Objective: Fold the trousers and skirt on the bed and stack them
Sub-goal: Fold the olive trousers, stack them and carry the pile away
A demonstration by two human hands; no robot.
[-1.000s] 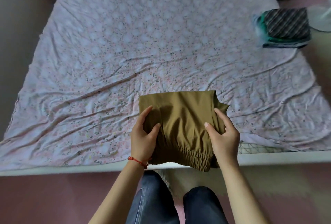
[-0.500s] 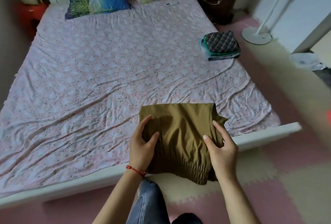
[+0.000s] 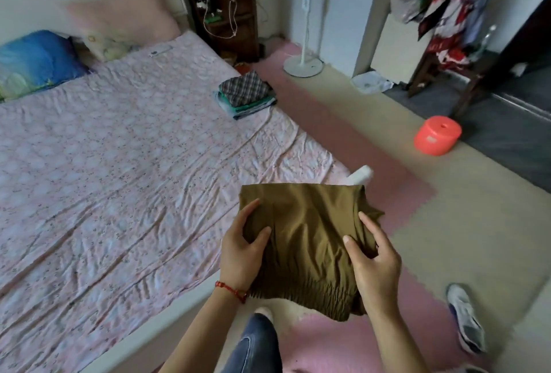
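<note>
Olive folded garment (image 3: 307, 241) held off the bed (image 3: 119, 163) corner, left hand (image 3: 243, 253) and right hand (image 3: 375, 259) each pinching a side. Stack (image 3: 246, 95) well apart; loose grip risks unfolding in transit.

Folded garment (image 3: 307, 241) held off the bed (image 3: 125, 169) corner, clothes stack (image 3: 244, 95) on its right edge behind

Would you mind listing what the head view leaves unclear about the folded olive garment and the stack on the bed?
- Olive garment: trousers or skirt unclear, folded up.
- Left hand and right hand: fingers beneath hidden by cloth.
- Stack: lower items covered by the plaid piece.
</note>
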